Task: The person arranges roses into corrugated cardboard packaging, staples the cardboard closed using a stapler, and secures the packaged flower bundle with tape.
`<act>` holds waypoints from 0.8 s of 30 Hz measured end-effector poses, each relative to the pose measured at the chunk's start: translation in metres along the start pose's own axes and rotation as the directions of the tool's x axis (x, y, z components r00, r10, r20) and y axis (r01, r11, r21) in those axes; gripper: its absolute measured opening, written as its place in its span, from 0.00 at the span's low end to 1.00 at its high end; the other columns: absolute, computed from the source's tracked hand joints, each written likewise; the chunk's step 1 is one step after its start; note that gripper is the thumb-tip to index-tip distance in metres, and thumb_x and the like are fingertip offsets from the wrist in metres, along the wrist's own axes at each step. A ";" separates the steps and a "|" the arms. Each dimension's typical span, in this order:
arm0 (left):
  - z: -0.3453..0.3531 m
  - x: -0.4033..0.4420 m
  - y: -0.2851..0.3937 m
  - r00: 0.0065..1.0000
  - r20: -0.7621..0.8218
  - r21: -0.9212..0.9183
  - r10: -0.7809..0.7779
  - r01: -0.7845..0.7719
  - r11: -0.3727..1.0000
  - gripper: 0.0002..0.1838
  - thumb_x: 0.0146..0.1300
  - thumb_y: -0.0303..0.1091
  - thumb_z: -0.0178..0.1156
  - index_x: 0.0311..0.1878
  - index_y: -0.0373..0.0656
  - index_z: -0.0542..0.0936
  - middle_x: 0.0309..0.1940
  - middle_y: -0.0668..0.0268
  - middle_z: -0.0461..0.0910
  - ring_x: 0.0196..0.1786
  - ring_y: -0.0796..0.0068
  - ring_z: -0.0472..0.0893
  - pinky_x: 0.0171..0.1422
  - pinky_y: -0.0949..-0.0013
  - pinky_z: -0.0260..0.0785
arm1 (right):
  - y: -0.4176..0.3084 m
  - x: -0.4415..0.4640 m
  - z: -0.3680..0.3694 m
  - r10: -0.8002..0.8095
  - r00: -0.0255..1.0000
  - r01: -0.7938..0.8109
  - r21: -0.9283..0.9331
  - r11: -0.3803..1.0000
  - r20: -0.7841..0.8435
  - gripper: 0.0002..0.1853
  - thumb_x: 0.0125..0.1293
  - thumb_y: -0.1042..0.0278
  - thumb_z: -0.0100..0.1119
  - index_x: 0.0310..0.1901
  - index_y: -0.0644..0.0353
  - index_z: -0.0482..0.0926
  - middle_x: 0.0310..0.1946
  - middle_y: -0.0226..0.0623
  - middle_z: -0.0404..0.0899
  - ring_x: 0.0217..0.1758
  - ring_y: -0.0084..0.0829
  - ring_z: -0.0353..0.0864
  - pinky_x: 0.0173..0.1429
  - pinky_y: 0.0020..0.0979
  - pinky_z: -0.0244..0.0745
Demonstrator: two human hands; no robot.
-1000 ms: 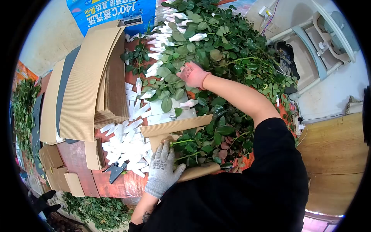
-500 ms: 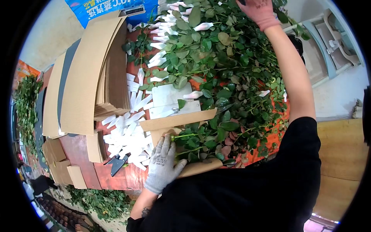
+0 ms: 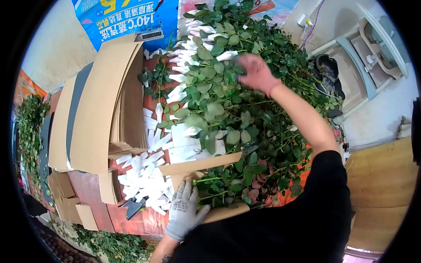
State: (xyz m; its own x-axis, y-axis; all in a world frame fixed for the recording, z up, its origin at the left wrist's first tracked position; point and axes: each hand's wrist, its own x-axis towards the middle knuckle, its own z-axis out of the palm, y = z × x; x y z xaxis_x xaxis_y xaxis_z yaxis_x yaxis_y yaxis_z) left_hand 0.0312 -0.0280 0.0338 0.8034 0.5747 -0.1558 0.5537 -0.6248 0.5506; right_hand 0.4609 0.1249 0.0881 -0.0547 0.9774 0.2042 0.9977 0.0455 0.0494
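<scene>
My left hand (image 3: 184,214), in a grey glove, lies with fingers stretched out over a brown corrugated cardboard wrap (image 3: 199,166) and the green stem ends of roses (image 3: 232,187) lying in it. My right hand (image 3: 255,74), in a pink glove, is above the pile of leafy roses (image 3: 285,101); its fingers are smeared by motion, so any hold is hidden. Below it, a rose with blurred leaves (image 3: 210,115) and a white-sleeved bud (image 3: 192,131) lies across a metal plate (image 3: 179,136).
White paper sleeves (image 3: 147,184) are heaped left of the wrap, beside a black-handled tool (image 3: 136,207). Stacked cardboard sheets (image 3: 98,105) stand at the left. A dark shoe (image 3: 328,74) and a white chair-like frame (image 3: 355,65) are at the right.
My right hand has come down from the top edge, leftward over the pile. A rose with blurred leaves now appears over the metal plate. My left hand stays on the wrap; the view has tilted up.
</scene>
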 end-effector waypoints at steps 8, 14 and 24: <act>-0.002 0.001 0.003 0.999 -0.005 -0.023 -0.035 0.035 0.999 0.36 0.56 0.51 0.61 0.58 0.28 0.71 0.69 0.42 0.57 0.70 0.41 0.59 0.71 0.51 0.53 | 0.083 0.095 0.052 0.338 0.941 -0.321 -0.368 0.873 -0.018 0.36 0.53 0.59 0.62 0.65 0.57 0.63 0.59 0.46 0.68 0.63 0.47 0.67 0.64 0.45 0.63; 0.000 0.003 0.001 1.000 0.009 -0.001 -0.024 0.024 1.000 0.37 0.54 0.51 0.62 0.58 0.28 0.71 0.68 0.41 0.57 0.69 0.41 0.60 0.69 0.50 0.56 | 0.104 0.108 0.056 0.461 0.877 -0.479 -0.328 0.814 -0.135 0.37 0.55 0.59 0.61 0.67 0.56 0.61 0.58 0.41 0.71 0.61 0.40 0.71 0.62 0.41 0.66; -0.001 0.004 0.001 1.000 0.004 -0.059 -0.027 0.027 0.998 0.38 0.53 0.49 0.63 0.60 0.28 0.68 0.68 0.41 0.57 0.69 0.40 0.59 0.69 0.51 0.56 | 0.127 0.084 -0.024 0.435 0.749 -0.571 -0.155 0.806 -0.499 0.18 0.54 0.62 0.60 0.48 0.53 0.74 0.38 0.37 0.83 0.41 0.36 0.83 0.45 0.33 0.76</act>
State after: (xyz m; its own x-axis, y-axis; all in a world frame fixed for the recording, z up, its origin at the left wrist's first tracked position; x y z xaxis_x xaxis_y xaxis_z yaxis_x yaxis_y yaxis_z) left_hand 0.0350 -0.0257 0.0343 0.7890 0.5892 -0.1741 0.5615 -0.5765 0.5936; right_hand 0.5821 0.2076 0.1345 0.3739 0.6494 0.6622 0.8291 -0.5540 0.0751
